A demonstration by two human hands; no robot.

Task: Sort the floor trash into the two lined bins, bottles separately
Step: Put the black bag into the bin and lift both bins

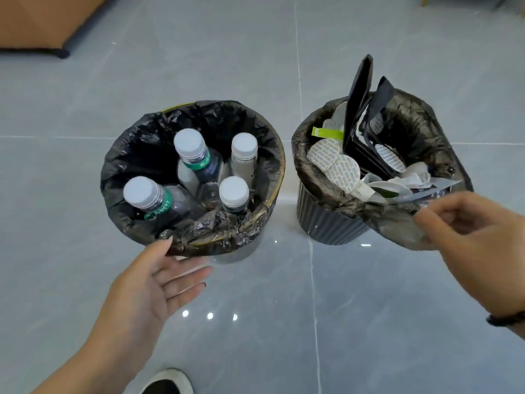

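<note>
Two bins with black liners stand on the grey tiled floor. The left bin (136, 155) holds several clear plastic bottles (196, 160) with white caps, standing upright. The right bin (324, 214), dark and ribbed, is filled with mixed trash: white round pads (335, 163), a black box (359, 115), a green strip and wrappers. My left hand (159, 282) is open, palm up, fingertips touching the near rim of the left bin. My right hand (471, 231) hovers at the near right rim of the right bin, fingers loosely curled beside a silver wrapper (431, 191).
A brown piece of furniture with a dark foot (37, 27) stands at the far left. My shoe (167, 382) shows at the bottom edge. Glossy floor tiles with white grout lines spread all around the bins.
</note>
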